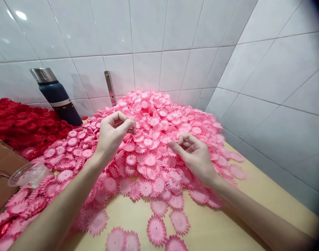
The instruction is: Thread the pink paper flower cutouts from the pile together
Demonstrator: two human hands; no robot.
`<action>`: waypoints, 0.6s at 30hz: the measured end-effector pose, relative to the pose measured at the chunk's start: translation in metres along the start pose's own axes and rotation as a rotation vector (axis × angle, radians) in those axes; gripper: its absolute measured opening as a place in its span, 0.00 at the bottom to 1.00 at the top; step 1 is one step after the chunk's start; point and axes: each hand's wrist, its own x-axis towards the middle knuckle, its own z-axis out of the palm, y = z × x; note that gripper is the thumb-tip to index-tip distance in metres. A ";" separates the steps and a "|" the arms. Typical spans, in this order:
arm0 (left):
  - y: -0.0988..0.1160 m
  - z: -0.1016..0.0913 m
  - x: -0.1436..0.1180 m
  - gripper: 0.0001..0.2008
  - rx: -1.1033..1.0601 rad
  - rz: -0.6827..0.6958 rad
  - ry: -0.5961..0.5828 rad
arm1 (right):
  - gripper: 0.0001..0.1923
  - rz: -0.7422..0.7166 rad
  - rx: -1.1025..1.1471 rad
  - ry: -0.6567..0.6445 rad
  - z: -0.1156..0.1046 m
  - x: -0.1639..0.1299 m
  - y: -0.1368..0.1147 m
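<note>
Two hands over pink flower pile (159,139), heaped on yellow table (227,223) in corner of tiled wall (149,31); cutouts too many to count. Left hand (111,137): thumb and forefinger pinched, held item not discernible. Right hand (194,155): fingers loosely curled, palm up, just above pile, empty as far as visible. One red flower pile (20,125) left. One dark bottle (57,97), steel cap, pale band, no readable text. One clear plastic cup (28,174). One metal bracket (110,87).

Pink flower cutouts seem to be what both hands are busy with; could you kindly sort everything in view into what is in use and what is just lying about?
In use:
left hand
right hand
pink flower cutouts

Lying about:
red flower cutouts
dark flask
clear plastic cup
cardboard box
metal bracket
</note>
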 end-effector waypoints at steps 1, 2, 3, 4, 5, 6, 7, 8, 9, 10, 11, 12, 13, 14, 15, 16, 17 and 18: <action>0.000 0.002 -0.001 0.07 0.010 -0.006 -0.003 | 0.16 0.004 0.007 -0.006 0.001 -0.001 -0.001; 0.000 0.003 -0.002 0.07 0.019 -0.019 -0.006 | 0.16 0.008 0.014 -0.017 0.003 -0.002 -0.002; 0.000 0.004 -0.002 0.09 0.023 -0.037 -0.009 | 0.15 0.012 0.019 -0.029 0.003 -0.003 -0.003; -0.001 0.004 -0.002 0.10 0.023 -0.057 -0.014 | 0.13 0.012 0.024 -0.042 0.004 -0.003 -0.004; -0.003 0.003 -0.002 0.11 0.024 -0.078 -0.023 | 0.12 0.011 0.024 -0.055 0.004 -0.003 -0.004; -0.005 0.002 -0.002 0.11 0.027 -0.096 -0.036 | 0.11 0.009 0.021 -0.067 0.004 -0.004 -0.003; -0.007 0.001 -0.001 0.11 0.034 -0.107 -0.053 | 0.11 0.009 0.016 -0.077 0.004 -0.004 -0.003; -0.009 -0.001 -0.001 0.11 0.046 -0.111 -0.076 | 0.10 0.010 0.012 -0.085 0.004 -0.004 -0.003; -0.011 -0.002 0.000 0.11 0.064 -0.104 -0.100 | 0.10 0.013 0.007 -0.091 0.004 -0.004 -0.002; -0.013 -0.003 0.000 0.10 0.093 -0.089 -0.126 | 0.11 0.017 0.003 -0.098 0.004 -0.004 -0.002; -0.014 -0.003 0.000 0.09 0.130 -0.069 -0.152 | 0.12 0.022 0.000 -0.103 0.003 -0.004 -0.002; -0.015 -0.003 -0.001 0.08 0.171 -0.047 -0.180 | 0.13 0.028 0.001 -0.109 0.003 -0.004 -0.002; -0.015 -0.003 -0.001 0.08 0.213 -0.029 -0.209 | 0.16 0.034 0.005 -0.116 0.003 -0.004 -0.003; -0.015 -0.002 -0.002 0.08 0.253 -0.012 -0.239 | 0.18 0.038 0.013 -0.123 0.003 -0.004 -0.003; -0.013 -0.002 -0.002 0.08 0.289 0.000 -0.273 | 0.20 0.040 0.023 -0.129 0.003 -0.004 -0.003; -0.012 -0.001 -0.003 0.08 0.317 0.011 -0.311 | 0.20 0.039 0.029 -0.130 0.003 -0.004 -0.004; -0.010 0.000 -0.004 0.08 0.341 0.020 -0.352 | 0.21 0.036 0.035 -0.128 0.003 -0.004 -0.004; -0.007 0.001 -0.005 0.07 0.359 0.027 -0.395 | 0.20 0.030 0.040 -0.124 0.003 -0.004 -0.004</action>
